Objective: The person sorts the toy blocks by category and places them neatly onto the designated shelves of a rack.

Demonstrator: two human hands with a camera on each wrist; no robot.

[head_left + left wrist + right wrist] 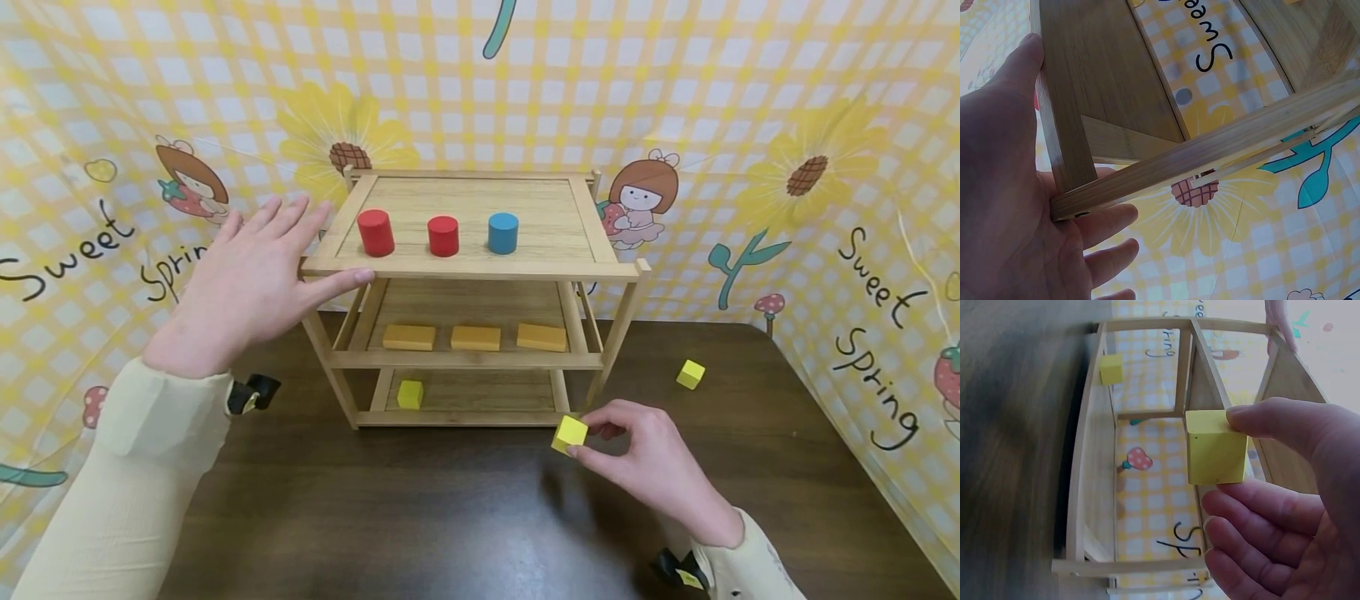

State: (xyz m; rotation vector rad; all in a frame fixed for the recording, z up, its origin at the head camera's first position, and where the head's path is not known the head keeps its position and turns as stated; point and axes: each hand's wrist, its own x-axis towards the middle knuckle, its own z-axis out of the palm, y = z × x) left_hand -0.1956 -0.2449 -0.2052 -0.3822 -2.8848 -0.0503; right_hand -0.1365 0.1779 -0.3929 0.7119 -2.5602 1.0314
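My right hand [652, 462] pinches a yellow cube [570, 434] between thumb and fingers, close by the front right of the wooden shelf's bottom tier; the right wrist view shows this cube [1217, 447] large. With its fingers spread, my left hand [251, 279] rests on the front left corner of the shelf [480, 271], thumb along the top's front edge. Another yellow cube [409, 395] sits at the left of the bottom tier. On the middle tier lie three orange-yellow blocks [476, 338] in a row. Two red cylinders [443, 237] and a blue cylinder [503, 233] stand on top.
A further yellow cube [691, 374] lies on the dark table [420, 517] to the right of the shelf. Behind and at both sides hangs a yellow checked cloth [480, 108] printed with flowers and words. The shelf's posts and rails frame each tier.
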